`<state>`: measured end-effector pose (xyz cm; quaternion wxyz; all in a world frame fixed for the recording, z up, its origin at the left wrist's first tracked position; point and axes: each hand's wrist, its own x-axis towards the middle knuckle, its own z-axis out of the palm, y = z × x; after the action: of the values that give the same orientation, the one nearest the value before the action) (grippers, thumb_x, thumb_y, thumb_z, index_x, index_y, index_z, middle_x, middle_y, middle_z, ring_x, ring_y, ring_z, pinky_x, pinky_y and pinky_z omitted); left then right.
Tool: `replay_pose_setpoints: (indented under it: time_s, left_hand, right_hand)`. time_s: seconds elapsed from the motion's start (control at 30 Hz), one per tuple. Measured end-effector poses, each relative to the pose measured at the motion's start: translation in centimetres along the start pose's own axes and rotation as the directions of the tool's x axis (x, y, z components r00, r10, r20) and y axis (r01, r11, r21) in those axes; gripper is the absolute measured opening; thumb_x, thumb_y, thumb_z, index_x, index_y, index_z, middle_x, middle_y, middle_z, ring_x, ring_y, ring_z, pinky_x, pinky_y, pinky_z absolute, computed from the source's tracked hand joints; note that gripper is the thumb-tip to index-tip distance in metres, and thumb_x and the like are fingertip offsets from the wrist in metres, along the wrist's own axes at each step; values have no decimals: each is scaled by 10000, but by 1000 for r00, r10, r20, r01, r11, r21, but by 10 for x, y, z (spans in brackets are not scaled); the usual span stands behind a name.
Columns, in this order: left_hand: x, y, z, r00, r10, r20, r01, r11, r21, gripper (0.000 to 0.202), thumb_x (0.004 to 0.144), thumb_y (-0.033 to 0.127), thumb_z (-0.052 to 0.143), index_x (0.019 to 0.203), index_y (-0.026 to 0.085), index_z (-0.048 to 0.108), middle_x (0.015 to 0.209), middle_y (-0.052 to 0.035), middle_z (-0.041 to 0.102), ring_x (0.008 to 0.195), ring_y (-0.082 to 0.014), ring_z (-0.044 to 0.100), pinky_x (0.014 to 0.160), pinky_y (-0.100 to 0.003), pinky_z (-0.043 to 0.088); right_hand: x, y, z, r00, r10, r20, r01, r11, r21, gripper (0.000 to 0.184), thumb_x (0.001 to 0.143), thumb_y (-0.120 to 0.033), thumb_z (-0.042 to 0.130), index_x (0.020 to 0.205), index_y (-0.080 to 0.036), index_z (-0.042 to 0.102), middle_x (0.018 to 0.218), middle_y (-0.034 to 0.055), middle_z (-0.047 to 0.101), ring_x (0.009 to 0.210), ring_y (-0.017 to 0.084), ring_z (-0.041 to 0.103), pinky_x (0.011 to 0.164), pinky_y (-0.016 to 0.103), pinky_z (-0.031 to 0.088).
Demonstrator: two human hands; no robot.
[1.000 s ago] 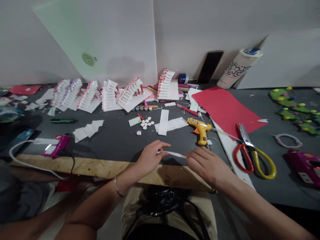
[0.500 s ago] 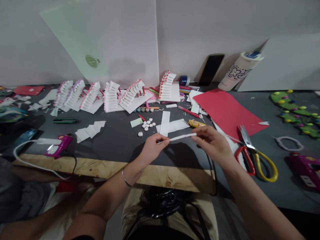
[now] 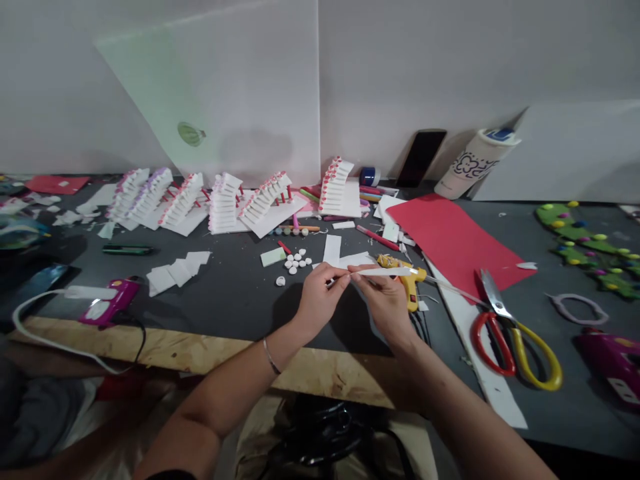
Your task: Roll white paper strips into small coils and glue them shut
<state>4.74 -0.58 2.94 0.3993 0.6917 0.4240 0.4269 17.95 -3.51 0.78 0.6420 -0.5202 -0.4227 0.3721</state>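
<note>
My left hand [image 3: 320, 297] and my right hand [image 3: 383, 300] are raised above the dark table [image 3: 235, 293], close together. Both pinch a thin white paper strip [image 3: 387, 272]; the left holds its left end, the right grips it near the middle, and the free end points right. Just behind the right hand lies a yellow glue gun [image 3: 407, 280]. Small white round pieces [image 3: 296, 261] and flat white paper strips [image 3: 333, 250] lie beyond the left hand.
Red-and-yellow scissors [image 3: 505, 327] and a red sheet [image 3: 450, 237] lie to the right. A pink glue gun [image 3: 107, 303] with cable sits at left. Several white paper staircases [image 3: 225, 197] line the back. A cup [image 3: 473, 163] and phone [image 3: 420, 157] lean on the wall.
Both hands have lifted the strip away from the table's front edge and moved closer together. The right hand slid along the strip toward the left hand.
</note>
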Motion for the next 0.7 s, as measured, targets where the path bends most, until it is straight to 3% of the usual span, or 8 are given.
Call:
replay_pose_setpoints:
  time_s: [0.13,0.23,0.3,0.53,0.6,0.7]
  left_hand:
    - [-5,-4,7,999,3,-49,-5,999,-42,160,884,322,602,896,194,699,835,-32,668,774,-150,601,717,-265,471]
    - [-10,-9,9,992,-22,-126,15,998,-57,160,879,336,617,946,197,660,853,-23,674,766,-139,609,703,-253,471]
    - [-12,-12,8,988,-7,-157,1,999,-35,160,884,352,613,906,196,640,844,-24,670,768,-139,610,710,-256,472]
    - [-13,-15,5,981,160,-106,-167,984,-56,161,904,352,584,866,203,629,869,-49,673,829,-157,619,772,-301,496]
    - [-14,-16,8,985,136,-107,-145,986,-87,168,900,351,590,837,200,628,866,-51,672,844,-159,624,786,-305,500]
    - [-13,-16,12,996,-5,-94,-14,979,-201,226,873,406,614,820,187,617,885,-59,669,843,-159,632,767,-295,513]
  right_hand:
    - [-2,8,1,995,95,-36,-92,993,77,173,737,-371,759,828,-224,772,869,29,738,765,164,626,698,320,518]
    - [-3,11,0,980,187,-65,-173,969,175,199,742,-384,758,841,-212,773,830,34,733,618,108,553,501,228,420]
    - [-3,9,-1,977,205,-65,-185,955,231,197,750,-392,752,816,-207,770,849,47,738,579,93,530,450,211,379]
    - [-3,1,-4,978,203,-50,-167,904,394,173,718,-398,789,790,-245,753,882,35,760,616,110,629,465,202,489]
    - [-3,3,-5,974,224,-39,-188,890,416,193,713,-411,794,803,-249,743,863,27,756,648,121,656,480,202,519]
    - [-2,5,-7,965,262,-20,-229,874,428,229,711,-439,794,808,-246,717,830,15,742,695,139,683,511,219,559]
